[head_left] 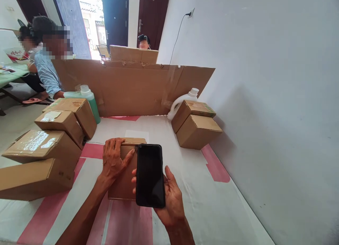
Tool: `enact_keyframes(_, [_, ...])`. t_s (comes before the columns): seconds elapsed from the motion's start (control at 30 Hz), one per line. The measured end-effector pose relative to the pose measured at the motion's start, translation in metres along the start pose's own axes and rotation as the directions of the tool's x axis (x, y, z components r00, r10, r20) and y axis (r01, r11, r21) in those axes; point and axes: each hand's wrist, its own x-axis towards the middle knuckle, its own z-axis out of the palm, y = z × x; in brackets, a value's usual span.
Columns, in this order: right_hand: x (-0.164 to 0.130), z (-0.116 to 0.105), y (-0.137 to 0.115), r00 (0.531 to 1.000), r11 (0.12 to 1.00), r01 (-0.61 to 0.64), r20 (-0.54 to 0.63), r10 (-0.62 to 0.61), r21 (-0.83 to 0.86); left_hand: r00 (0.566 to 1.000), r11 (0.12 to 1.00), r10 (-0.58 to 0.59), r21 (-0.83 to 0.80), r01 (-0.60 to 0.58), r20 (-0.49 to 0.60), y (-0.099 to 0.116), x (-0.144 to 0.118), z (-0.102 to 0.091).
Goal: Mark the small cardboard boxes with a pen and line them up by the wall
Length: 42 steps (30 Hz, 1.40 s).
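My left hand (113, 158) grips a brown cardboard box (124, 181) at its upper left, thumb stretched across the face and fingers over the edge. My right hand (172, 195) holds a smartphone (150, 176) upright, its black screen towards me; fingertips show at the phone's left side and the thumb stands off its right. The phone hangs in front of the box and hides the box's right part. Under the box lies a white cloth with pink stripes (127, 223).
Several cardboard boxes (39, 144) line the left side near a bottle of green liquid (92, 103). Two more boxes (200, 128) and a white jug (182, 100) stand right. A cardboard panel (135, 89) closes the back. A wall (278, 114) bounds the right. People (47, 64) sit beyond.
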Motion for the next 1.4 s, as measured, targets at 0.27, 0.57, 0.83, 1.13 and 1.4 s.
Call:
enact_keyframes(0.27, [0.018,0.008,0.010,0.996,0.994,-0.069,0.062,0.063,0.090,0.999,0.999,0.045,-0.008,-0.045,-0.018,-0.004,-0.005,0.002])
enact_keyframes(0.57, [0.019,0.012,0.009,0.990,0.987,-0.106,0.103,0.094,0.123,0.998,0.999,0.045,0.026,-0.044,-0.034,-0.003,-0.006,0.002])
enact_keyframes(0.83, [0.019,0.013,0.010,0.980,0.986,-0.114,0.179,0.092,0.118,1.000,0.999,0.002,0.045,-0.001,-0.022,-0.001,-0.006,0.002])
enact_keyframes(1.13, [0.017,0.014,0.009,0.985,0.985,-0.106,0.149,0.086,0.133,0.999,0.999,0.033,0.008,-0.032,-0.023,-0.004,-0.007,0.001])
enact_keyframes(1.4, [0.014,0.018,0.009,0.986,0.990,-0.107,0.140,0.093,0.093,1.000,1.000,0.003,-0.012,-0.004,-0.031,0.000,-0.007,0.000])
